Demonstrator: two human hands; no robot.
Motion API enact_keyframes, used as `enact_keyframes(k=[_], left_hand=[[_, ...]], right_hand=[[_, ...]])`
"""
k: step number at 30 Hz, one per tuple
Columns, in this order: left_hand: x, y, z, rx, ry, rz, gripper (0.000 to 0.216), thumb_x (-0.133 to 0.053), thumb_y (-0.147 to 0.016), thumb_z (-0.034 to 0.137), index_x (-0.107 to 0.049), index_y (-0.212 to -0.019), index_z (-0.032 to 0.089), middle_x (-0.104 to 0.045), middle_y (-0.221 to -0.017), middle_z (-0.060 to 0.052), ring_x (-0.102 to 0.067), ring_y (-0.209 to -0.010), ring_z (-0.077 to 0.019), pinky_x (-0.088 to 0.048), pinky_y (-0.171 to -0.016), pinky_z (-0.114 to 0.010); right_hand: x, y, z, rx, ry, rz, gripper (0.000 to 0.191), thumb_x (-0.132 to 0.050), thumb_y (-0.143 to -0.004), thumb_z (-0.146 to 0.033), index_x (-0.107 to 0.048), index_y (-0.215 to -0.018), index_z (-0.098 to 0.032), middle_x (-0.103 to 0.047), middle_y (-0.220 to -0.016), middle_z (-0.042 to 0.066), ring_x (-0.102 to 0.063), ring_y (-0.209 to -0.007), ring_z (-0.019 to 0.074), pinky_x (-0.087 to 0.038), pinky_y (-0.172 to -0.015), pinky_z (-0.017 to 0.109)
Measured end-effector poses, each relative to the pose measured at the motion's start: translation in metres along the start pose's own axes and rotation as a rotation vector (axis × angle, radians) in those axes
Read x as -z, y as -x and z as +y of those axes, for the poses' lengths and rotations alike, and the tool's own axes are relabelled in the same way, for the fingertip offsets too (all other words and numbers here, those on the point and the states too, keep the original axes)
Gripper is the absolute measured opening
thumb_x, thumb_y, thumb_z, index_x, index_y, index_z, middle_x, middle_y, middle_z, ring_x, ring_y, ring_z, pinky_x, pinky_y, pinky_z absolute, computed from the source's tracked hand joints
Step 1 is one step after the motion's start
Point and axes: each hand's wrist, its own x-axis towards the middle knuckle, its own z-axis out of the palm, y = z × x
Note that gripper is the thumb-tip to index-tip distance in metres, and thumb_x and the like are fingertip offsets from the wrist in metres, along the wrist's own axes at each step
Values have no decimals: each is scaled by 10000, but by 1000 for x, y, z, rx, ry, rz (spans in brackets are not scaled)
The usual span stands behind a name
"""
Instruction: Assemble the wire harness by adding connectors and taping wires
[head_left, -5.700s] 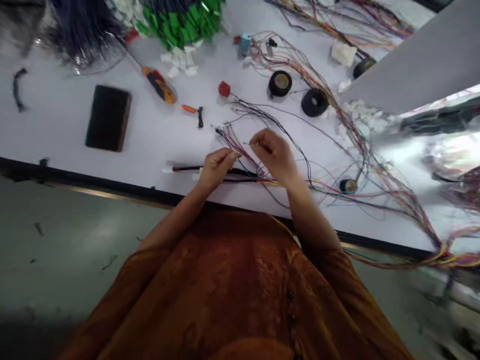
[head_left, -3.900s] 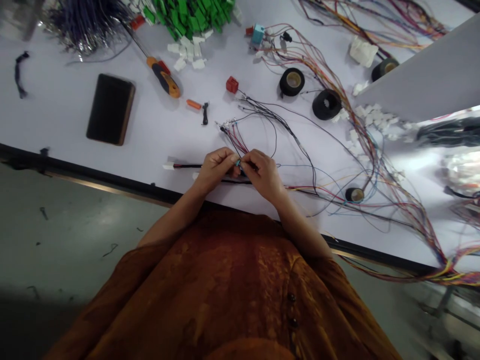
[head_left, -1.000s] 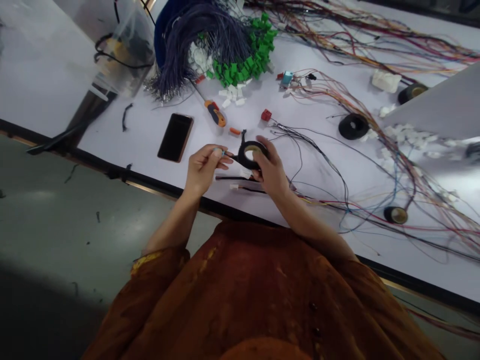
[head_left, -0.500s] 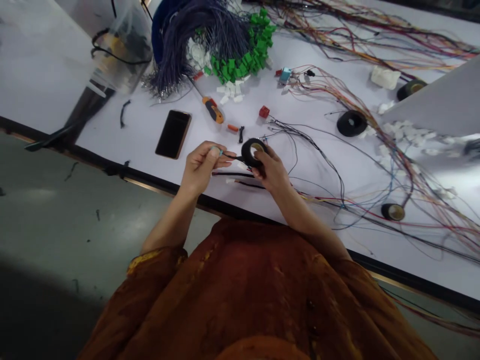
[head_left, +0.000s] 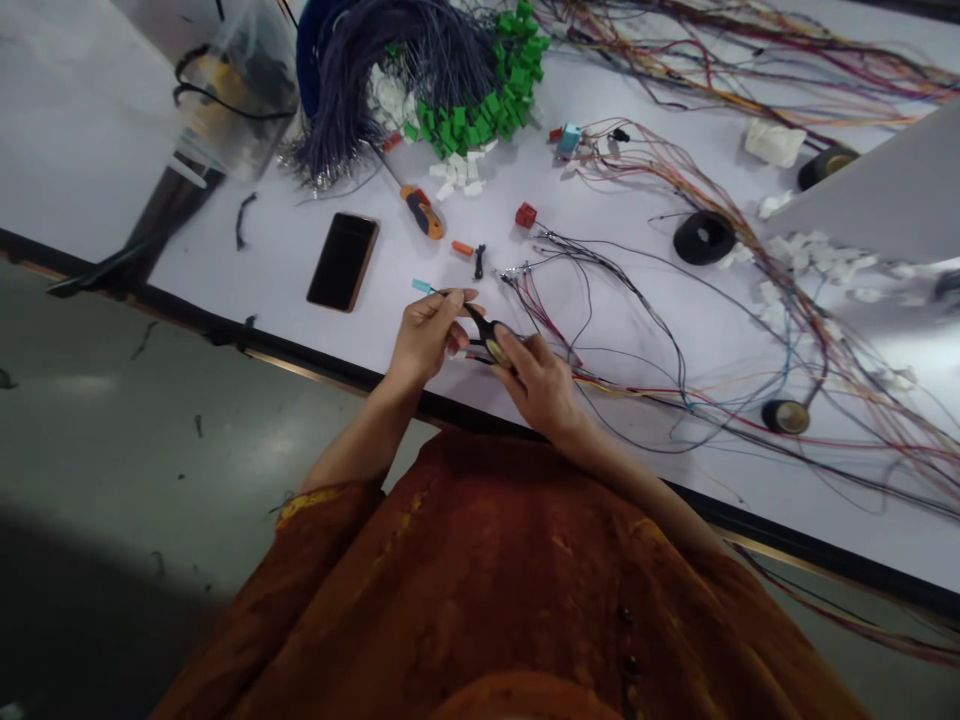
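1. So, the blue connector [head_left: 422, 286] now pokes out past the left hand [head_left: 424, 335] — half a second ago it sat right at the pinch.
2. Left thumb and index are together on the thin lead [head_left: 439, 292] just behind the connector; the other fingers are loosely spread.
3. Right hand [head_left: 540, 385] has its thumb and fingers clamped on the black tape roll [head_left: 496, 348], which has tipped from face-up to nearly edge-on and dropped closer to the table edge [head_left: 420, 398].
4. A dark strip of tape [head_left: 475, 317] bridges roll and left fingertips. My read: taping of that lead is underway, not finished — can't tell how much is stuck down.
5. Red connector [head_left: 526, 215] hasn't budged on the table.
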Motion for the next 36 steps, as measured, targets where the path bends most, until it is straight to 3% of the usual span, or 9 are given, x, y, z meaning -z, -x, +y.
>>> enact_keyframes(k=[3,7,10,14,17,22,28,33,36], left_hand=[[-2,13,20,-108,-110,-63,400,-600,-935,550,-731,-886,176,-763,-947,-84,-702,-662,-128,-582,-578,-237],[-4,29,38,-414,-351,-382,271,-635,-942,448,-749,-886,209,-765,-1020,-85,-719,-1018,-208,-590,-941,-358],[-6,24,25,-399,-258,-177,311,-582,-973,469,-718,-898,200,-762,-1037,-87,-742,-887,-175,-611,-789,-302],[-8,7,5,-127,-101,58,418,-526,-966,591,-654,-945,194,-745,-808,-47,-638,-490,-106,-477,-429,-217],[-9,8,16,-129,-112,-33,416,-519,-964,604,-642,-928,207,-743,-821,-49,-719,-662,-152,-573,-571,-253],[-11,27,43,-325,-277,-355,373,-609,-933,558,-681,-857,199,-754,-971,-91,-721,-1024,-224,-593,-936,-383],[-12,13,7,-100,41,-26,455,-572,-910,649,-635,-867,201,-725,-975,-71,-731,-842,-153,-627,-733,-275],[-21,7,-7,-85,-17,-282,383,-793,-776,532,-722,-995,225,-708,-947,-51,-690,-759,-139,-615,-678,-274],[-25,10,-2,-139,-43,-245,267,-754,-831,471,-737,-872,208,-696,-875,-35,-648,-662,-107,-591,-654,-261]], right_hand=[[2,-1,-8,15,-79,25,452,-648,-885,-482,-574,-1282,-280,-575,-1144,89,-603,-819,169,-565,-732,348],[2,-36,-12,-340,-485,153,501,-556,-921,-552,-455,-1331,-282,-579,-1036,43,-512,-629,92,-446,-482,211],[5,-37,-5,-439,-510,161,444,-472,-957,-509,-462,-1333,-274,-562,-916,24,-470,-574,97,-417,-455,215],[9,5,2,-119,-106,84,459,-580,-906,-490,-568,-1308,-269,-580,-1024,86,-594,-847,200,-569,-731,368],[9,13,-2,-20,-126,60,458,-605,-893,-497,-579,-1282,-255,-575,-1145,104,-597,-946,206,-574,-791,371],[11,-35,-3,-459,-643,184,542,-587,-903,-527,-424,-1366,-297,-588,-994,28,-526,-614,87,-422,-457,205],[17,-27,9,-520,-721,119,554,-599,-888,-515,-425,-1381,-331,-553,-893,-17,-498,-524,57,-335,-409,176],[16,-10,12,-460,-612,88,526,-589,-876,-584,-458,-1304,-309,-592,-1056,24,-583,-637,87,-438,-458,199],[21,-12,12,-359,-378,56,450,-616,-884,-480,-514,-1259,-252,-612,-1074,56,-609,-770,136,-534,-578,258]])
